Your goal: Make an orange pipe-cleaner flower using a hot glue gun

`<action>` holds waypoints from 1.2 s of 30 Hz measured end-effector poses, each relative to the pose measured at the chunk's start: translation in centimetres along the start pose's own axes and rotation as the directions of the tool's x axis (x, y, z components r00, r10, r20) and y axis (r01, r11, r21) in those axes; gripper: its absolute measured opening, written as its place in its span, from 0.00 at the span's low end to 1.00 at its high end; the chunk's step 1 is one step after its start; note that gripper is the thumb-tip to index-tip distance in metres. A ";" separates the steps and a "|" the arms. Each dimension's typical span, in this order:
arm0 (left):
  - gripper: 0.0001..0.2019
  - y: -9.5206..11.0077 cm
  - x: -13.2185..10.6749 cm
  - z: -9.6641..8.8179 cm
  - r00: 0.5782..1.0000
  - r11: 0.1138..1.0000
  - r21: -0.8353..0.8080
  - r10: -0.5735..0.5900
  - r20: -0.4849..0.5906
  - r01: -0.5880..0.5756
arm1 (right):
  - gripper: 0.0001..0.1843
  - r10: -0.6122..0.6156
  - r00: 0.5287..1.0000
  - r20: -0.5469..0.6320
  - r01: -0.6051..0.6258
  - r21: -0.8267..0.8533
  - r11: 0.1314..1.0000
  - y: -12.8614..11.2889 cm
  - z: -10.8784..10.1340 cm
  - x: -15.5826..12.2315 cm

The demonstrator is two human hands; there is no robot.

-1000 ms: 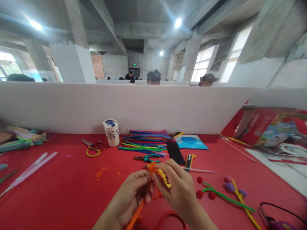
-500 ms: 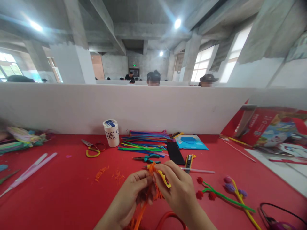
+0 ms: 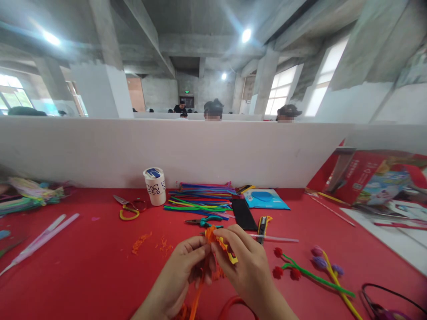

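My left hand (image 3: 182,273) and my right hand (image 3: 245,266) meet low in the middle, both closed on an orange pipe cleaner piece (image 3: 211,234) whose stem (image 3: 196,298) runs down between my wrists. A yellow part (image 3: 228,252) shows under my right fingers. Just beyond my hands on the red table (image 3: 83,266) lie teal pliers (image 3: 205,220) and a yellow utility knife (image 3: 262,223).
A pile of coloured pipe cleaners (image 3: 200,199), a white cup (image 3: 154,185), scissors (image 3: 128,205), a black strip (image 3: 243,213) and a blue packet (image 3: 265,198) sit by the white partition (image 3: 100,151). Finished stems with red and purple buds (image 3: 310,269) lie right; a red box (image 3: 373,178) far right.
The orange stem has swung more upright between my wrists and my hands have shifted slightly; the rest of the table is unchanged.
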State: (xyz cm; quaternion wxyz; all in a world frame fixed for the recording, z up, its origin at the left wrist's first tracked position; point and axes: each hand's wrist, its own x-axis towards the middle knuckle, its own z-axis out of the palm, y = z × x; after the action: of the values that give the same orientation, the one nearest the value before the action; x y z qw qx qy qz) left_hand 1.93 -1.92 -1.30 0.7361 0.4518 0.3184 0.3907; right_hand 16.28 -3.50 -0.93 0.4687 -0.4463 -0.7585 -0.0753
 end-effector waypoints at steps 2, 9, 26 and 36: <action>0.09 0.0 0.0 0.0 1.000 1.000 0.001 -0.003 0.005 0.003 | 0.08 -0.008 1.000 -0.014 0.008 -0.005 1.000 0.0 0.0 0.1; 0.09 0.1 0.1 0.1 1.000 1.000 0.028 0.008 0.002 -0.008 | 0.08 -0.017 0.999 -0.037 0.015 -0.037 0.999 0.0 0.1 0.0; 0.10 0.1 0.4 -0.1 1.000 0.997 0.077 0.001 -0.021 0.001 | 0.10 -0.008 0.999 -0.041 0.008 -0.013 1.000 0.1 0.2 -0.1; 0.04 -0.1 1.9 -2.1 0.944 0.967 0.064 0.255 -0.212 -0.246 | 0.14 0.448 0.702 0.554 -0.706 0.458 0.540 0.2 3.3 -0.4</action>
State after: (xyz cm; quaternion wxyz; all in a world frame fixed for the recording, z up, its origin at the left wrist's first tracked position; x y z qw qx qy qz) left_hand 1.18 0.60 -2.49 0.6325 0.4564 0.3446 0.5224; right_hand 14.36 -1.86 -3.18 0.4361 -0.4919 -0.6140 0.4369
